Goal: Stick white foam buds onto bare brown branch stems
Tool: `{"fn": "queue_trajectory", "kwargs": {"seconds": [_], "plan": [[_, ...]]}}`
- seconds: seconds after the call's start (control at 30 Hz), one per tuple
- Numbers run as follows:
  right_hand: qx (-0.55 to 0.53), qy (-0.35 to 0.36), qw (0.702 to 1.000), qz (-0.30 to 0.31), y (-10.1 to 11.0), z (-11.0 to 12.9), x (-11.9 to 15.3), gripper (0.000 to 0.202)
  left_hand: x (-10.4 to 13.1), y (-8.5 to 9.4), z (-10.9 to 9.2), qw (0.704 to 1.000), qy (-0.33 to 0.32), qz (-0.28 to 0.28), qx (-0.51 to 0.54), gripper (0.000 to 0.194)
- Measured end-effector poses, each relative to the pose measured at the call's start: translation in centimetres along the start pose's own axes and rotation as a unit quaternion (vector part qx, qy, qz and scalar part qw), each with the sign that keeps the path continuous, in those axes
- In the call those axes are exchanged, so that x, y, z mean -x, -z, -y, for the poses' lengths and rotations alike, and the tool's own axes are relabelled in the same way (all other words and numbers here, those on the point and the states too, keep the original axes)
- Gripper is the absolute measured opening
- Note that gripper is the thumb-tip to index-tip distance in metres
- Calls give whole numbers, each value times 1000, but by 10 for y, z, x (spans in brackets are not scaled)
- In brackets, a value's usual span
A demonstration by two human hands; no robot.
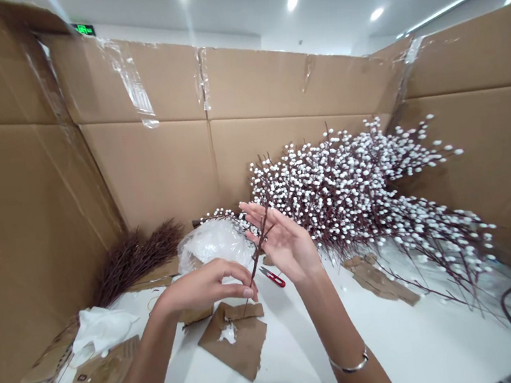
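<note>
My left hand (213, 283) pinches a thin brown twig (255, 258) near its lower end, thumb against fingertips. The twig stands tilted, with short side shoots toward its top. Beside the upper part of the twig, my right hand (288, 244) is held up with the palm showing and the fingers stretched out; whether they touch the twig I cannot tell. Under the left hand lies a piece of brown cardboard (243, 350) with a white blob (228, 333) on it. A pair of red-handled thread snips (274, 277) rests on the white table between my hands.
A large heap of white-budded branches (330, 188) fills the back right. Bare brown twigs (137, 260) are bundled at the back left, near a clear plastic bag (215, 244). White crumpled material (101, 329) and cardboard scraps (99, 378) lie left. Tall cardboard walls (153, 167) enclose the table.
</note>
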State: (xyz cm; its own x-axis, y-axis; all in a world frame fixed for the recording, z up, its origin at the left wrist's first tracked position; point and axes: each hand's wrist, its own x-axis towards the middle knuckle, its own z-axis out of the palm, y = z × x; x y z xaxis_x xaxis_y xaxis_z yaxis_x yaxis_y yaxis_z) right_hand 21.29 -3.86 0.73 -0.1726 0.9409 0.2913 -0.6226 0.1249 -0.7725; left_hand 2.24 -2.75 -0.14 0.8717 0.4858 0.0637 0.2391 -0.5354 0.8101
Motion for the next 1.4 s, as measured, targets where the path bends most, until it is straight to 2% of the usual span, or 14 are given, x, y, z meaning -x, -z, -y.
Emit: {"fn": "queue_trajectory", "kwargs": {"seconds": [0.13,0.23,0.33,0.6,1.03,1.23,1.4], "plan": [[-17,-27,999,-25,2,2,-3,32,4,5,-1,998,19,-62,-24,30],[8,4,999,-49,3,-1,-4,29,6,8,-1,993,23,-106,-46,30],[51,41,997,-47,1,-6,-3,27,7,9,0,990,27,-127,-53,30],[83,73,993,-42,-2,-11,0,22,6,8,-4,991,17,-120,-52,32],[103,65,993,-7,-3,-12,-1,28,10,8,-7,980,46,-179,-76,34],[83,55,995,-18,-3,-15,-2,26,9,6,-8,980,46,-177,-80,33],[45,39,998,-25,-3,-13,-2,22,7,5,-9,987,39,-141,-68,32]]}}
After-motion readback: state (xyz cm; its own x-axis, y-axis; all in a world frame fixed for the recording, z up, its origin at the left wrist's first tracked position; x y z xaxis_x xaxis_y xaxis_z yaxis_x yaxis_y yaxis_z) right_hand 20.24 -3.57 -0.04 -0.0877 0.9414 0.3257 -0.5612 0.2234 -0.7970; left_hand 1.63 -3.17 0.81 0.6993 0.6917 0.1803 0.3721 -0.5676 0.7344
